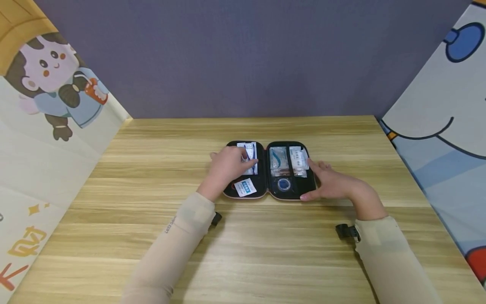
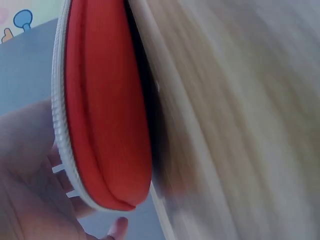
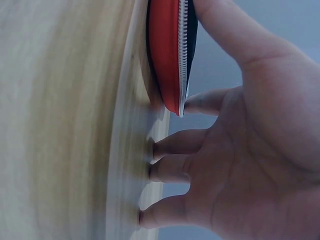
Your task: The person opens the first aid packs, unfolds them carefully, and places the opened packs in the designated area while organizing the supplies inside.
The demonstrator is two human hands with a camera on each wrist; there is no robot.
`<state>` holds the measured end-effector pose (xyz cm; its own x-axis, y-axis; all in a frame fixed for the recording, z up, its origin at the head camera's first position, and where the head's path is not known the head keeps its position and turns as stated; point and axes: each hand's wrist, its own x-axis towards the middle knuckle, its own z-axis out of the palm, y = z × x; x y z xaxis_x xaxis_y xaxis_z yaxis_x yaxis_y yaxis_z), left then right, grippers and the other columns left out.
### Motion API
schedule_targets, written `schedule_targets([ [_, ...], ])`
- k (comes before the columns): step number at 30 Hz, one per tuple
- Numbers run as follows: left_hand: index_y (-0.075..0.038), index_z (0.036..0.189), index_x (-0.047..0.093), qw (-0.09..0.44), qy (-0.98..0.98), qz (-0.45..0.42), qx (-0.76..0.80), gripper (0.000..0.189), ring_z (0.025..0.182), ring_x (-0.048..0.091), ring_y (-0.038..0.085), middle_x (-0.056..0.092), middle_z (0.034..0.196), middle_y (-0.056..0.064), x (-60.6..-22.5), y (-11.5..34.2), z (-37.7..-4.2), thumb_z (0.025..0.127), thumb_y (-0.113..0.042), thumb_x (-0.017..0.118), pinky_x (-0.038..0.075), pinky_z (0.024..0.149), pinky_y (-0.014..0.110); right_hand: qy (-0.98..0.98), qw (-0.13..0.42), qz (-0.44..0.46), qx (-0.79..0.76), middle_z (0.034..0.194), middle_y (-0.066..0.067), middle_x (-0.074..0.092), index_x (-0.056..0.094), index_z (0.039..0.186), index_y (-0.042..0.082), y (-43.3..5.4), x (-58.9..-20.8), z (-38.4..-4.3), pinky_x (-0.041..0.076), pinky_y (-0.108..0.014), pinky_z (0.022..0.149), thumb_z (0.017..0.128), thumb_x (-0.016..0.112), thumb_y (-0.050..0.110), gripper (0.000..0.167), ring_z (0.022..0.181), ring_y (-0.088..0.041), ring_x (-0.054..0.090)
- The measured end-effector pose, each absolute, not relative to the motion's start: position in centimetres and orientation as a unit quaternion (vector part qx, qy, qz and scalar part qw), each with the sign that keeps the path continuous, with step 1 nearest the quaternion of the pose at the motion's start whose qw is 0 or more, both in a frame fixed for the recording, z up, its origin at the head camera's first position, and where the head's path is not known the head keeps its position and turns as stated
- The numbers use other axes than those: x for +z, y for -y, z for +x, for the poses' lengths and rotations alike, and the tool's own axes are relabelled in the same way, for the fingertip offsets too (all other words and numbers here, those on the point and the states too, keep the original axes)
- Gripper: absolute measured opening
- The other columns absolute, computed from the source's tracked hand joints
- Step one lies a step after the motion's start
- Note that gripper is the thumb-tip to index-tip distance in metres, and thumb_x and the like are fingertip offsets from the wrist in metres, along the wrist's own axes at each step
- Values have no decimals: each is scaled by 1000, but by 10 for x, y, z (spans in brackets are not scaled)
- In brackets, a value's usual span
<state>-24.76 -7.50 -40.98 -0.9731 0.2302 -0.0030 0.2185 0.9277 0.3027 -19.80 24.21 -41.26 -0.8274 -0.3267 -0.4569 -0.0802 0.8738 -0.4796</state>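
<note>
A small zip case (image 1: 267, 182) lies unfolded on the table, black inside. Its red shell (image 2: 112, 110) and white zip show in the left wrist view. My left hand (image 1: 228, 165) is over the left half, with thumb and forefinger apart at narrow white-and-blue packets (image 1: 249, 147); its other fingertips are hidden. Below them lies a white-and-blue sachet (image 1: 245, 187). My right hand (image 1: 334, 182) touches the right half's outer edge, thumb at the near corner, fingers spread. That half holds a clear packet (image 1: 278, 157), white printed packets (image 1: 298, 158) and a round, ring-shaped item (image 1: 284, 184).
The wood-grain table (image 1: 288, 253) extends around the case. A grey-blue panel (image 1: 243, 59) stands behind it, and cartoon-printed walls (image 1: 57, 147) flank both sides. A black strap piece (image 1: 345, 231) sits at the right wrist.
</note>
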Motion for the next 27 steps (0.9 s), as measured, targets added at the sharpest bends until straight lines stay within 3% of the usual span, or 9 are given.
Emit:
schedule_targets([
  [4,-19,93,76,33,-984,98,147,43,94,71,25,77,92,-2,-410,67,-246,96,-61,71,30,116,84,-929,273,-109,-225,171,-42,-5,-5,171,9,-242,-412,-197,17,-81,122,79,83,70,141,158,-62,-3],
  [8,-20,84,71,59,-985,90,133,41,89,68,23,73,86,-3,-410,65,-245,95,-59,75,40,114,72,-928,275,-111,-225,170,-42,-6,-5,171,10,-242,-412,-196,17,-82,122,79,82,70,141,158,-63,-3],
  [13,-19,87,72,65,-986,91,121,32,92,68,24,74,92,-1,-410,66,-245,95,-49,77,52,102,56,-929,273,-112,-225,170,-43,-5,-5,171,10,-242,-412,-195,17,-82,121,80,82,70,141,158,-63,-3],
  [22,-15,97,78,74,-985,99,121,13,93,69,25,77,104,5,-406,72,-245,97,-27,73,59,87,46,-929,274,-108,-224,170,-42,-6,-5,171,10,-242,-413,-194,17,-82,121,80,82,70,140,158,-63,-3],
  [27,-13,102,80,86,-980,102,145,11,95,70,25,79,107,6,-404,79,-241,96,-21,75,60,87,44,-930,273,-107,-223,170,-42,-5,-4,171,10,-241,-412,-194,17,-82,121,79,82,71,140,158,-63,-3],
])
